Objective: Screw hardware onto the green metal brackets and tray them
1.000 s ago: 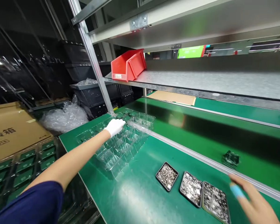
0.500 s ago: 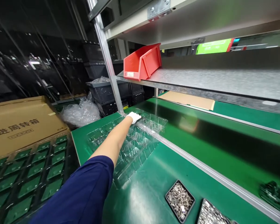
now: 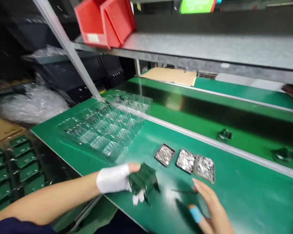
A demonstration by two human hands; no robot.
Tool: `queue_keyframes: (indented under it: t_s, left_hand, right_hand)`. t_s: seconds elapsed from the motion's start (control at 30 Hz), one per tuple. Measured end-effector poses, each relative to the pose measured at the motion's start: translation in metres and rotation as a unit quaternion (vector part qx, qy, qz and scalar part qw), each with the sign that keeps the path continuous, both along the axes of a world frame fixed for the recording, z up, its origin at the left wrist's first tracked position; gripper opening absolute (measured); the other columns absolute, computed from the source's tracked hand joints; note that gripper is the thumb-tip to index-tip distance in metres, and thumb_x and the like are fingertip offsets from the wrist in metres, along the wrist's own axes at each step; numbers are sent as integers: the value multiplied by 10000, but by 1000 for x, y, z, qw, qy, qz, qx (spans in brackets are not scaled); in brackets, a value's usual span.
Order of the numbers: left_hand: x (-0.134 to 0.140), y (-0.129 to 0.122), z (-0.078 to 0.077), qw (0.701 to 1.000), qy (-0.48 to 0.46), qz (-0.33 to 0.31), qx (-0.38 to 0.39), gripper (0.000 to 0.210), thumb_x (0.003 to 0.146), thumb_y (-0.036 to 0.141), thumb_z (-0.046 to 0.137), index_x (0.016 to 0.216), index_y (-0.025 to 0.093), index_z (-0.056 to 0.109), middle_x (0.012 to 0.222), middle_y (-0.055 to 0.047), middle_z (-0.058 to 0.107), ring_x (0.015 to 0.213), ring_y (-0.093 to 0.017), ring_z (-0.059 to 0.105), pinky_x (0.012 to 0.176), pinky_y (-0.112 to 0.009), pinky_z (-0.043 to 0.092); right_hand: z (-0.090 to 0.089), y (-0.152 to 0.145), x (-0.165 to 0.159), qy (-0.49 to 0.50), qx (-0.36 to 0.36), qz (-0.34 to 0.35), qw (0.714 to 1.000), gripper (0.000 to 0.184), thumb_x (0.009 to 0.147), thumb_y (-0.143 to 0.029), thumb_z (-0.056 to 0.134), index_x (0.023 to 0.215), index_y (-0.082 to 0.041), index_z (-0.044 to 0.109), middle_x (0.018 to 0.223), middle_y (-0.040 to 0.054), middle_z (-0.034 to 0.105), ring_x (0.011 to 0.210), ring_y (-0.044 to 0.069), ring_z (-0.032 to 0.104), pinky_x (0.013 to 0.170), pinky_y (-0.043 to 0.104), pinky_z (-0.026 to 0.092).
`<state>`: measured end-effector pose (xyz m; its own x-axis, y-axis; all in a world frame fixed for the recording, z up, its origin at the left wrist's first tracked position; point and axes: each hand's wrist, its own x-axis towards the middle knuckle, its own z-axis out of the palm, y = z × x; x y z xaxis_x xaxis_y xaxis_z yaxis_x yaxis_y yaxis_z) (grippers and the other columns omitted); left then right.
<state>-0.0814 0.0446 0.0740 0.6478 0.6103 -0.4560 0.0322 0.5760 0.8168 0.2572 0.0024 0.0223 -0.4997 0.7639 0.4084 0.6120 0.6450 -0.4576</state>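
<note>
My left hand (image 3: 119, 178), in a white glove with a bare thumb tip, grips a dark green moulded part (image 3: 144, 178) above the front of the green bench. My right hand (image 3: 211, 208) is at the lower right, with blue tape round one finger. At its fingertips is a thin dark pointed tool (image 3: 183, 191), blurred, its kind unclear. Beyond the hands sit a small black tray of metal pieces (image 3: 164, 155), a second such tray (image 3: 185, 161) and a third (image 3: 205, 167). A clear plastic blister tray (image 3: 104, 126) lies at the bench's left.
A metal shelf (image 3: 185, 48) with a red bin (image 3: 104, 22) spans the back. Behind a metal rail (image 3: 185, 130), a dark part (image 3: 224, 135) and another (image 3: 284, 155) lie on the green strip. At lower left stands a tray of green parts (image 3: 19, 162).
My left hand has come back from the clear blister tray and now holds a dark green part. My right hand has come into view with a thin tool. The view has swung right and down.
</note>
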Motion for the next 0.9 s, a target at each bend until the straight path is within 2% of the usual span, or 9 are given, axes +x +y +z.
queue_keyframes:
  t_s: [0.07, 0.17, 0.33, 0.37, 0.4, 0.47, 0.5, 0.6, 0.9]
  left_hand:
    - [32, -37, -27, 996, -13, -54, -76, 535, 800, 607, 394, 948, 166, 657, 864, -115, 701, 832, -267, 661, 706, -408, 539]
    - [63, -62, -54, 996, 26, -67, -47, 487, 865, 535, 275, 844, 205, 631, 794, -65, 690, 829, -236, 665, 726, -388, 540]
    - [55, -21, -48, 983, 138, 12, 117, 343, 878, 484, 403, 958, 214, 599, 834, -30, 657, 734, -185, 617, 757, -339, 507]
    - [50, -5, -42, 933, 248, 55, 256, 300, 875, 439, 441, 996, 214, 598, 840, -30, 652, 761, -181, 608, 783, -324, 494]
    - [46, 12, -37, 849, 361, 81, 378, 282, 877, 411, 447, 971, 204, 614, 864, -47, 652, 824, -198, 606, 833, -336, 474]
    - [44, 43, -31, 706, 480, 27, 520, 296, 917, 343, 381, 937, 198, 638, 955, -67, 651, 929, -208, 599, 876, -327, 445]
    - [46, 56, -30, 659, 509, -13, 554, 304, 926, 323, 369, 939, 195, 644, 975, -68, 649, 945, -205, 596, 866, -314, 444]
    - [60, 79, -34, 620, 531, -71, 573, 262, 892, 263, 438, 842, 154, 671, 890, -78, 644, 887, -210, 607, 781, -291, 452]
    - [84, 89, -45, 593, 569, -112, 559, 235, 803, 125, 474, 801, 94, 707, 821, -162, 667, 794, -247, 646, 675, -304, 461]
  right_hand:
    - [14, -11, -28, 7, 5, 104, 994, 708, 850, -352, 559, 1461, -305, 204, 1375, 139, 457, 1231, 301, 492, 912, 437, 524]
    - [27, -18, -56, 15, -39, 239, 970, 753, 831, -373, 608, 1455, -282, 198, 1291, 130, 528, 1209, 270, 497, 976, 420, 473]
    - [18, -13, -66, 10, -140, 183, 973, 683, 798, -438, 634, 1367, -195, 348, 1114, 128, 603, 971, 258, 593, 833, 406, 519]
    - [13, -11, -68, -16, -153, 159, 975, 664, 794, -419, 638, 1352, -176, 374, 1114, 135, 603, 968, 266, 592, 830, 418, 515]
    - [9, -9, -69, -41, -160, 140, 976, 646, 795, -395, 638, 1345, -164, 391, 1121, 140, 602, 979, 273, 589, 845, 432, 506]
    - [2, -6, -73, -76, -161, 124, 976, 668, 792, -406, 646, 1358, -159, 390, 1182, 153, 580, 1046, 294, 565, 923, 486, 459]
    - [0, -6, -74, -81, -159, 125, 976, 712, 785, -449, 654, 1373, -163, 374, 1233, 160, 554, 1097, 308, 542, 974, 524, 414]
    - [0, -4, -71, -51, -159, 132, 977, 815, 776, -588, 619, 1410, -177, 315, 1353, 173, 465, 1229, 326, 455, 1070, 580, 286]
    - [-3, 5, -52, 75, -154, 74, 982, 476, 904, -379, 516, 1340, -230, 397, 1285, 137, 503, 1145, 251, 528, 969, 441, 471]
